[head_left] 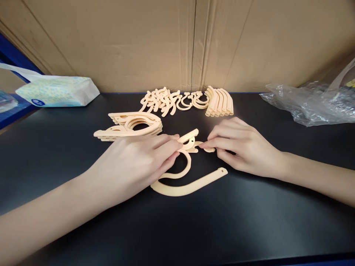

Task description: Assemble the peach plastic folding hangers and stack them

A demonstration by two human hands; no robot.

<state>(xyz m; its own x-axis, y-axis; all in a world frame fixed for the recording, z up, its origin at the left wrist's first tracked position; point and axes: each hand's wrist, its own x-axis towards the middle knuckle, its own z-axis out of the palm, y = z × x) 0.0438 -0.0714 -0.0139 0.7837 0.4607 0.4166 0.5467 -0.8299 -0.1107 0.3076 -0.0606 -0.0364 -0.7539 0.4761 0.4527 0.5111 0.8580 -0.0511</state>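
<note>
Near the middle of the black table lies a peach-coloured plastic folding hanger [191, 187], with a long curved arm toward me and a round loop part. My left hand [138, 159] is closed on its upper part, fingertips at the short straight piece and the loop; the palm hides the left end. From the right, my right hand [241, 147] pinches a small curved hook piece [209, 150] beside the hanger's upper end. Whether the hook is joined to the hanger I cannot tell. Just beyond my left hand is a stack of folded hangers [135, 116].
At the back lie a heap of small curved pieces [163, 99], several loose hooks [184, 106] and a row of hanger arms [220, 101]. A tissue pack [61, 90] sits back left, clear plastic bags [313, 101] back right. Cardboard [124, 44] stands behind the black table [194, 232].
</note>
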